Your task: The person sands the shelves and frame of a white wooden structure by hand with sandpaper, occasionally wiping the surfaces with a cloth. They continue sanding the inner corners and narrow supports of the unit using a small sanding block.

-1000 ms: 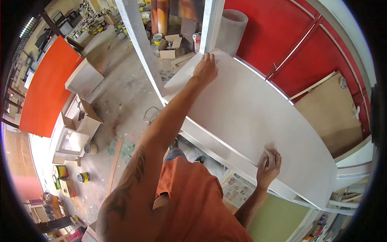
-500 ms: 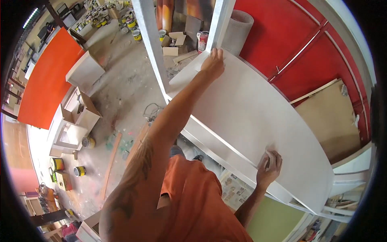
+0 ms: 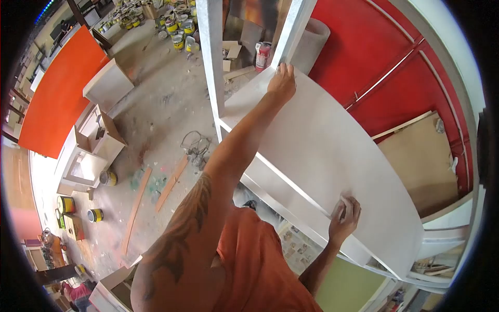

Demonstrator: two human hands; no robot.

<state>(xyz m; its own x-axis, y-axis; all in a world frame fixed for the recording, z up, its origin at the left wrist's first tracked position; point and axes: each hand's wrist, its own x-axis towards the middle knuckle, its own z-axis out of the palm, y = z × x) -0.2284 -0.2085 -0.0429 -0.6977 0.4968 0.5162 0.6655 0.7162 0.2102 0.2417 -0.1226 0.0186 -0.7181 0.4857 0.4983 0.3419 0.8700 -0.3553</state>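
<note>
White board (image 3: 332,140): beneath left hand (image 3: 283,83) and right hand (image 3: 344,217)
Left grip: unclear, beside post (image 3: 294,35)
Right grip: curled, contents unclear
Can (image 3: 95,216): label unreadable

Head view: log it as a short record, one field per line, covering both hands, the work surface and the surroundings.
Left hand: at the far end of the white panel, beside the foot of a pale post
Right hand: at the panel's straight near edge, fingers bent
Held items: cannot be made out in either hand
Panel shape: straight near edge, curved far edge
Beyond panel: red surface, grey cylinder
Floor at left: wooden strips, coiled cable
</note>
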